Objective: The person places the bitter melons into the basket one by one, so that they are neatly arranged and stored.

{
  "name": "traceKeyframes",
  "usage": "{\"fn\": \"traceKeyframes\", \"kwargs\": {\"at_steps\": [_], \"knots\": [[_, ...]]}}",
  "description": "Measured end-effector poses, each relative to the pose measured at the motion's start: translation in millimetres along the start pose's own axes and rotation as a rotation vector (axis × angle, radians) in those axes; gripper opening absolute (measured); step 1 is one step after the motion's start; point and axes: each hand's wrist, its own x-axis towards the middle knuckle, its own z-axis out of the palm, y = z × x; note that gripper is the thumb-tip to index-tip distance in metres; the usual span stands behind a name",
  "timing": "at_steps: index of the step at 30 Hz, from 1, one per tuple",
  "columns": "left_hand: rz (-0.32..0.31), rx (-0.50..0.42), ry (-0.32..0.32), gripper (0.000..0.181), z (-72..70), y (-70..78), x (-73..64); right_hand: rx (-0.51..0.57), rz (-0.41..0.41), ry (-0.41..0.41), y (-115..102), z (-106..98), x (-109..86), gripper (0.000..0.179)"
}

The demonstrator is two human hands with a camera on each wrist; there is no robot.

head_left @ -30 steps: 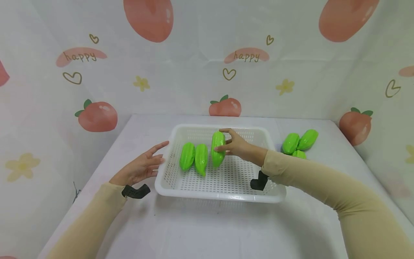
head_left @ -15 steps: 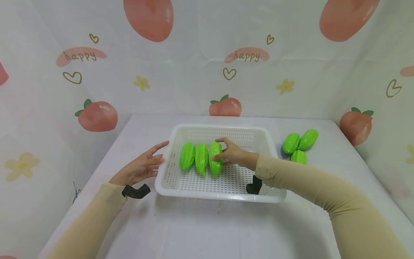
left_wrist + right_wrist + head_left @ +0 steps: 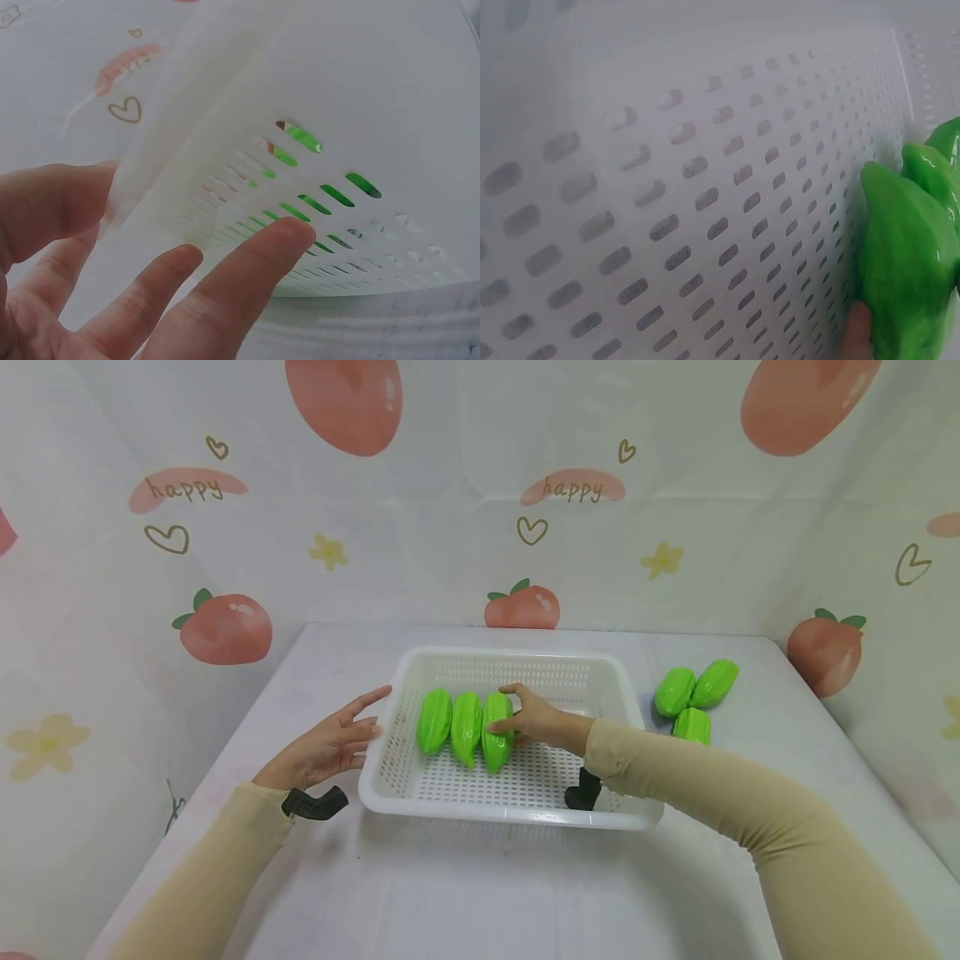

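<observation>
In the head view, three bright green ridged gourds lie side by side in a white perforated plastic basket. My right hand holds the rightmost gourd, thumb over it and fingers at its far end and right side. That gourd's pointed end and one fingertip show low in the right wrist view, close over the basket floor. To its left are the middle gourd and the left gourd. My left hand rests with extended fingers against the basket's left outer wall.
Three more green gourds lie on the white table to the right of the basket, one of them the nearest gourd. A printed cloth wall stands behind the table and along both sides.
My right hand has lowered the third gourd toward the near left, bringing it beside the other two on the basket floor. The left hand has stayed at the basket's side.
</observation>
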Motion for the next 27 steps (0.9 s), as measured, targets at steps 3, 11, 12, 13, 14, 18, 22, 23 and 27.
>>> {"fn": "traceKeyframes", "kwargs": {"at_steps": [3, 11, 12, 13, 14, 18, 22, 23, 27], "knots": [[-0.007, -0.002, 0.001, 0.073, 0.5, 0.5, -0.1, -0.009, -0.003, 0.003, 1.0, 0.3, 0.6, 0.085], [-0.005, 0.008, 0.011, 0.072, 0.9, 0.0, 0.1, 0.000, 0.004, -0.002, -1.1, 0.6, -0.4, 0.080], [-0.005, 0.008, 0.013, 0.072, 1.0, -0.1, 0.1, 0.000, 0.005, -0.002, -1.0, 0.7, -0.1, 0.079], [-0.005, 0.009, 0.014, 0.072, 1.2, -0.1, 0.1, 0.001, 0.005, -0.001, -0.5, 0.8, 0.8, 0.079], [-0.006, 0.007, 0.014, 0.072, 1.4, 0.0, 0.1, 0.002, 0.006, -0.002, 0.1, 0.8, 1.8, 0.079], [-0.013, 0.002, 0.018, 0.073, 2.1, 1.0, -0.2, -0.002, -0.007, -0.006, 2.6, 0.3, 5.1, 0.079], [-0.014, -0.003, 0.013, 0.073, 2.1, 1.6, -0.4, -0.014, -0.025, -0.016, 3.4, -0.7, 5.8, 0.079], [-0.013, -0.004, 0.011, 0.073, 2.0, 1.6, -0.4, -0.020, -0.030, -0.018, 3.6, -1.0, 5.9, 0.079], [-0.005, -0.004, 0.008, 0.072, 1.9, 1.4, -0.4, -0.006, -0.026, -0.032, 3.8, -2.0, 6.4, 0.080]]}}
